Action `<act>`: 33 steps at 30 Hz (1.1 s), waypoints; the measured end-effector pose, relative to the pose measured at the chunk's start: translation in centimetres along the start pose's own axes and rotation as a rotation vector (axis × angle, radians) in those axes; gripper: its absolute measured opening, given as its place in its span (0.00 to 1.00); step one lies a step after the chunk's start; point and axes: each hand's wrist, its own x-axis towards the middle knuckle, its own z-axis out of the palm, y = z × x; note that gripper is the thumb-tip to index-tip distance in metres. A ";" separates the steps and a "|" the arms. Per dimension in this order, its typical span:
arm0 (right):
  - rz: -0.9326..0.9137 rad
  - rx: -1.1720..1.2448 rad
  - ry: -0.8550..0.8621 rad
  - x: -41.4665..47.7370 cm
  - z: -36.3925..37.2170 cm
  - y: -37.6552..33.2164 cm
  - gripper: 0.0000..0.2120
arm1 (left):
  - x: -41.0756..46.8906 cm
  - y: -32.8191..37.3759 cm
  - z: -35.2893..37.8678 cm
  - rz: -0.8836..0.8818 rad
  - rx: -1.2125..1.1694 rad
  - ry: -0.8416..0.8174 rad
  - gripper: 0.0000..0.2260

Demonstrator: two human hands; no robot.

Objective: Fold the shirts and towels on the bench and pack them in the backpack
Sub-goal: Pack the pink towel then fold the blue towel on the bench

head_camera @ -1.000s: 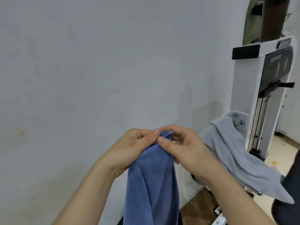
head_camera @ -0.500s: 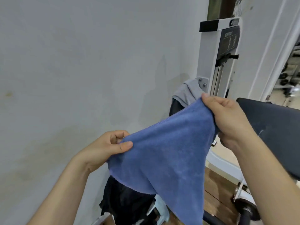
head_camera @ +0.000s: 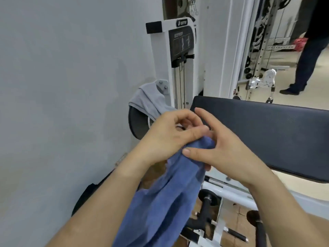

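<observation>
- A pale wall fills the left side; a dark object sits low against it, too hidden to identify
- The black padded bench runs across the right, behind the hands and with nothing lying on its visible part
- A white weight machine stands upright against the wall, beyond the end of the bench
- The blue towel is off the bench, held in the air in front of it; its top is bunched between the two hands and the rest hangs down in loose folds
- A grey shirt drapes over a bracket at the foot of the machine
- The left hand grasps the gathered top of the towel, thumb pressed over it
- The right hand touches the left and pinches the towel just below, thumb on the cloth; its upper fingers are spread
- A person's legs stand far off at the upper right
</observation>
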 end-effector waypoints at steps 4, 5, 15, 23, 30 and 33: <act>-0.027 -0.241 0.212 -2.6 -6.5 4.2 0.07 | 1.0 -2.2 6.7 -0.112 -0.242 -0.030 0.18; -0.033 -0.183 0.275 -3.3 -7.7 5.0 0.08 | 0.8 -3.2 9.0 -0.173 -0.238 -0.101 0.21; 0.173 0.054 0.633 -8.6 -20.9 10.0 0.18 | 3.0 -5.3 20.1 -0.358 -0.191 -0.551 0.04; 0.223 0.207 0.937 -9.7 -25.6 13.5 0.17 | 9.9 0.8 18.6 -0.043 -0.205 -0.637 0.19; 0.261 0.158 1.049 -6.7 -27.2 16.3 0.17 | 18.2 -1.5 17.5 -0.086 -0.060 -0.620 0.08; 0.311 0.013 1.083 -4.9 -28.3 17.8 0.16 | 19.9 -8.4 17.8 -0.211 0.385 -0.951 0.14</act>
